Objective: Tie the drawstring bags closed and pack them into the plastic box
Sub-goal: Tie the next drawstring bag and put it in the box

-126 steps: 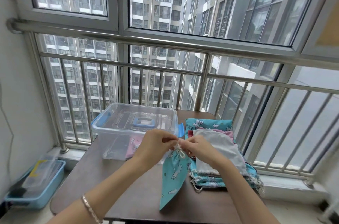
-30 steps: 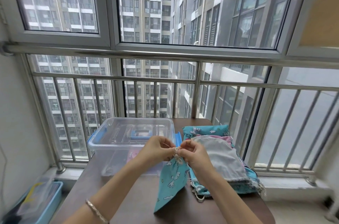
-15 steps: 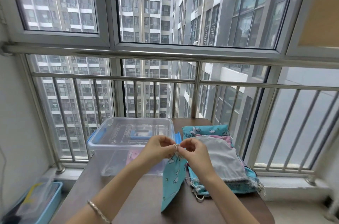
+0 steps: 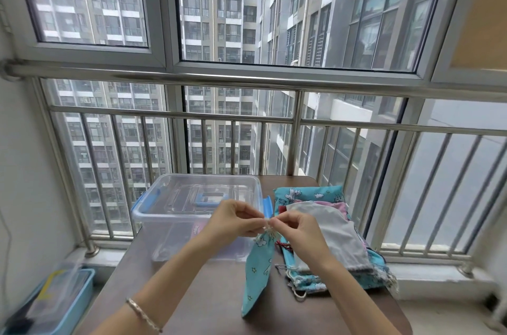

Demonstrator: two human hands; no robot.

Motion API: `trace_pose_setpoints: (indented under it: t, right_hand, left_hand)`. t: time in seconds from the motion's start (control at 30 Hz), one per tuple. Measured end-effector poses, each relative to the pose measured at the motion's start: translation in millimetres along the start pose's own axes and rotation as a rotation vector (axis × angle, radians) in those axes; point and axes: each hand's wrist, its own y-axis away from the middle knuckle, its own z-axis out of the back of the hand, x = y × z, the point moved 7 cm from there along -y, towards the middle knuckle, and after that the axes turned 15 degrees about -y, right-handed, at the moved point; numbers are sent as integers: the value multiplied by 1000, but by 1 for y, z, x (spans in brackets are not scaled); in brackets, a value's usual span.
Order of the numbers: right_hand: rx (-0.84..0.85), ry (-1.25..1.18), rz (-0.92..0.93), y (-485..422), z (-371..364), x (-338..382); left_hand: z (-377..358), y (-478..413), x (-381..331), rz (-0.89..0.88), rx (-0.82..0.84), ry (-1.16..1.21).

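Observation:
A teal drawstring bag [image 4: 258,268] with white cartoon prints hangs from its gathered neck above the brown table [image 4: 208,296]. My left hand [image 4: 233,220] and my right hand [image 4: 297,227] pinch the white drawstring [image 4: 268,226] at the neck, fingertips almost touching. A clear plastic box [image 4: 175,214] with blue latches stands behind my left hand; a pink item shows through its wall. Right of my hands lies a pile of bags [image 4: 334,241], a grey-white one on top of teal and pink ones.
A metal railing [image 4: 247,117] and large windows close off the far side of the table. On the floor at the lower left stands a blue bin [image 4: 49,304]. The table's right edge runs just past the bag pile.
The view has tilted up since the oldest frame. My hands have stayed at the bag's neck working the string; the hanging bag has swung slightly.

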Motion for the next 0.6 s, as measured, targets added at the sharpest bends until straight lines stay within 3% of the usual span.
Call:
trace_pose_setpoints:
  t: [0.17, 0.33, 0.43, 0.53, 0.6]
  right_hand:
    - [47, 281, 34, -5, 22, -2]
    - [435, 384, -78, 5, -7, 4]
    - [432, 503, -18, -7, -13, 24]
    - [353, 262, -1, -31, -8, 59]
    - [301, 42, 14, -49, -7, 87]
  left_hand:
    - [14, 4, 9, -4, -53, -36]
    - [1, 6, -3, -36, 29, 16]
    - [13, 4, -9, 8, 9, 92]
    - [34, 2, -7, 136, -30, 163]
    - [42, 3, 2, 289, 58, 95]
